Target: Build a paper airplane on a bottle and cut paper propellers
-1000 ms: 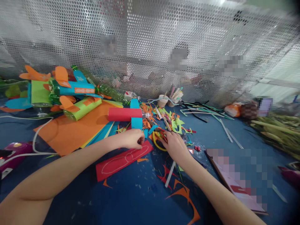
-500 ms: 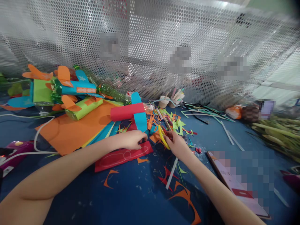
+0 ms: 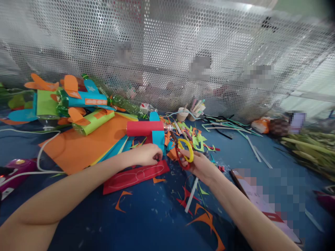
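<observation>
My right hand (image 3: 197,164) is closed round scissors (image 3: 188,148) with one yellow and one red handle loop. Their dark blades point away, toward the neck of the red bottle model. Just left of it, my left hand (image 3: 150,154) is closed, fingers curled down at the upper edge of a strip of red paper (image 3: 123,181). The fingertips are partly hidden. White outlines of two long ovals and a small circle mark the paper. Behind my left hand lies the red-wrapped bottle model (image 3: 142,128) with blue paper wings (image 3: 158,139).
Paper-covered bottle models (image 3: 89,99) and orange sheets (image 3: 78,146) fill the left. Coloured scraps (image 3: 199,139) lie behind my right hand, with cups of pens (image 3: 196,111) at the mesh partition (image 3: 162,52). At right are a phone (image 3: 272,212) and dried leaves (image 3: 311,146).
My right hand has picked up the scissors and turned, raising their handles. The red paper and my left hand have shifted slightly left. The red bottle model has turned more level.
</observation>
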The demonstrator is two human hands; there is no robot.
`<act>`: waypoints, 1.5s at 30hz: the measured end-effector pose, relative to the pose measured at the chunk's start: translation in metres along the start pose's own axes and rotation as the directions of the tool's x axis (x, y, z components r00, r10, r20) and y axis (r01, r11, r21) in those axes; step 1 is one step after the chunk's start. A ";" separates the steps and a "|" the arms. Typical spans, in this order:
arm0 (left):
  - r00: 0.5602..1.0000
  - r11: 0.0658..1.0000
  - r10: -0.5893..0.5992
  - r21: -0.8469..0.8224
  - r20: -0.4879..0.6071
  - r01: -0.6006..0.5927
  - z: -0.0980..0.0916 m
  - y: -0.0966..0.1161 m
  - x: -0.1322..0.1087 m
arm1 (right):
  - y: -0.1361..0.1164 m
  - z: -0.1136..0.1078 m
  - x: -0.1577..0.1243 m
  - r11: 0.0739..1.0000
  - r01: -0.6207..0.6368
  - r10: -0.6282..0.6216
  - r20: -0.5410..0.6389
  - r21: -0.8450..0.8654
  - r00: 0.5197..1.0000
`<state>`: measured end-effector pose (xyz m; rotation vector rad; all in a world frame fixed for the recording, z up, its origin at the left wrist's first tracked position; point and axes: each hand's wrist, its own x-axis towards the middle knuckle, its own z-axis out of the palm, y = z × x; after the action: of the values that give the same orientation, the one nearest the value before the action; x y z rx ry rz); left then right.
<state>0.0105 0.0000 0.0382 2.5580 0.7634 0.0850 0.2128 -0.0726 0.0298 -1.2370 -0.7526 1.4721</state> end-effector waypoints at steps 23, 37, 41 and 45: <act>0.965 0.346 -0.251 -0.938 -0.075 0.017 -0.030 -0.008 0.005 | 0.007 0.016 -0.009 0.992 0.112 -0.111 -0.024 0.054 0.994; 0.928 0.223 -0.324 -0.968 -0.185 -0.114 -0.015 -0.005 0.011 | 0.017 0.024 -0.016 0.926 0.298 -0.282 0.100 -0.233 0.954; 0.992 0.281 -0.124 -0.958 0.012 0.047 -0.014 0.004 0.006 | 0.016 0.022 -0.012 0.906 0.348 -0.356 0.013 -0.241 0.935; 0.999 0.243 -0.044 -0.970 -0.017 -0.005 -0.014 0.016 0.002 | 0.017 0.020 -0.008 0.911 0.362 -0.377 -0.037 -0.199 0.926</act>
<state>0.0175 -0.0050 0.0583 1.2812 0.4723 0.4612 0.1881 -0.0824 0.0224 -1.2028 -1.0326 1.0566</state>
